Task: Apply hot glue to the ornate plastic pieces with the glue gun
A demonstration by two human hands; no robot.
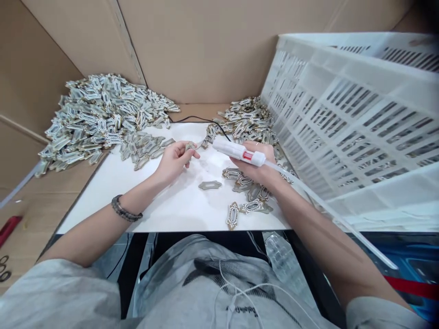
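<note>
My left hand (173,162) pinches a small ornate plate (190,146) above the white board; fingers cover part of it. My right hand (260,171) is wrapped round a white hot glue gun (229,147), whose front end points left towards the pinched plate. A long translucent glue stick (329,208) runs out of the gun's back, over my right forearm. One plate (210,185) lies alone, plain side up, between my hands. Several patterned plates (253,206) lie below my right hand, some overlapping.
A large heap of plates (99,109) rises at the back left, with a smaller pile (252,116) at the back right. White slotted crates (329,105) stand on the right. Cardboard (206,55) walls the back. A black cord (195,118) crosses behind the board (164,214).
</note>
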